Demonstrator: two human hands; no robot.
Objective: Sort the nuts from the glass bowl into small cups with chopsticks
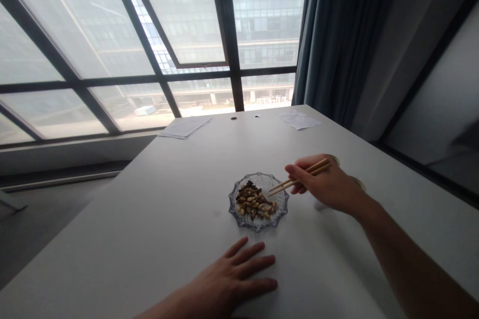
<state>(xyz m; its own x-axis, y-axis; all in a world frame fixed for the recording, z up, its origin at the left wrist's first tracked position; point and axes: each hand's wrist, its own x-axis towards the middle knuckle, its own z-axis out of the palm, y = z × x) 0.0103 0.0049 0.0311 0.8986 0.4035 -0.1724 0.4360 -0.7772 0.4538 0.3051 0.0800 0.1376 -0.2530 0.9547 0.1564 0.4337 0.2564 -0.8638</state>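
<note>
A scalloped glass dish (280, 185) sits on the white table (168, 209) and holds several mixed nuts and seeds (254, 202), some dark and some pale. My right hand (325, 184) is closed around a pair of wooden chopsticks (299, 177), whose tips hover over the dish's right rim, just above the nuts. My left hand (235, 276) lies flat on the table in front of the dish, fingers spread, holding nothing. Two pale cups (355, 183) are mostly hidden behind my right hand.
A stack of papers (185, 127) lies at the table's far left, and another sheet (299, 120) at the far right. Large windows (149, 35) stand beyond the table, with a dark curtain (337, 35) on the right. The table's left edge drops to the floor.
</note>
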